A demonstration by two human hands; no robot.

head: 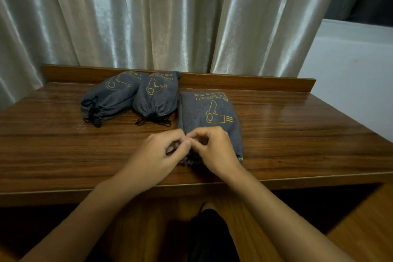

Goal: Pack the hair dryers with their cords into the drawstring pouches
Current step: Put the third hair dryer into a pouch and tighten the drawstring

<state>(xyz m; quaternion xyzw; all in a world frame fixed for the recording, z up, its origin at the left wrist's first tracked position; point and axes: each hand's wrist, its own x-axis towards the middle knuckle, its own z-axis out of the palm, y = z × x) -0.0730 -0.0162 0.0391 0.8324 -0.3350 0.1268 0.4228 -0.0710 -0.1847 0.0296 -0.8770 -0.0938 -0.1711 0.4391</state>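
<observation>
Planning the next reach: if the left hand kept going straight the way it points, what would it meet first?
The left hand aims up and right, so it would first meet the right hand at the near pouch, almost touching already; depth is unclear.

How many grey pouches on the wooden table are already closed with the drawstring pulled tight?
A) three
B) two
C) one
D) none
B: the far left pouch and the middle pouch are cinched shut, while both hands, left hand and right hand, work at the mouth of the third pouch.
</observation>
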